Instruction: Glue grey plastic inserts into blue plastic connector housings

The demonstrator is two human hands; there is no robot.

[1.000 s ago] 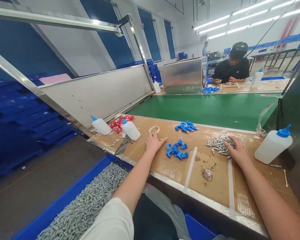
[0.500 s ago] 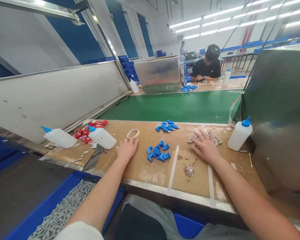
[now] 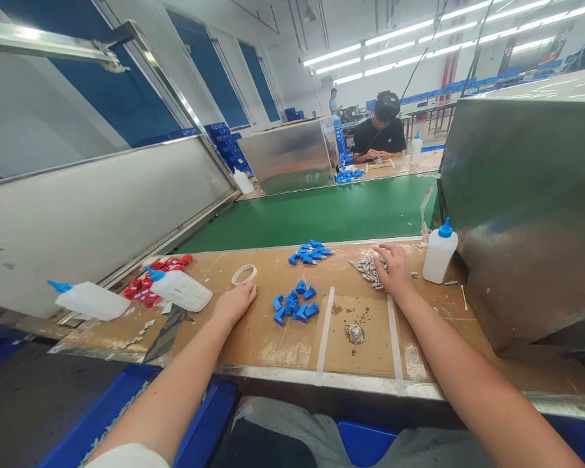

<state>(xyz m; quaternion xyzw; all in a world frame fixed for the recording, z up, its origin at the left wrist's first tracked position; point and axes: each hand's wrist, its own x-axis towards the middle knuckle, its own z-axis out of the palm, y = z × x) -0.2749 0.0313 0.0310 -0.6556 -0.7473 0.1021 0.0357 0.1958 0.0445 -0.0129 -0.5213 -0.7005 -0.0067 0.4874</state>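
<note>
My right hand (image 3: 394, 268) is at the right side of a pile of small grey parts (image 3: 369, 268), its fingers loosely bent and apart, touching the pile. My left hand (image 3: 234, 303) rests on the cardboard-covered bench beside a roll of white tape (image 3: 244, 274). Its fingers lie loosely on the surface, with nothing visible in them. Between the hands sit two groups of blue plastic parts, a nearer group (image 3: 296, 303) and a farther group (image 3: 311, 252). A small round clear container (image 3: 355, 333) stands on wet-spotted cardboard between two white tape strips.
A white bottle (image 3: 440, 255) with a blue tip stands at right beside a metal box (image 3: 521, 221). Two similar bottles lie at left, one lying bottle (image 3: 182, 290) near red parts (image 3: 141, 290). A green belt (image 3: 297, 218) runs beyond the bench. Across it sits a person (image 3: 380, 133).
My right hand has gone from spread flat over the grey parts to bent fingers at their right side, and the pile looks more gathered. The camera view has turned slightly right.
</note>
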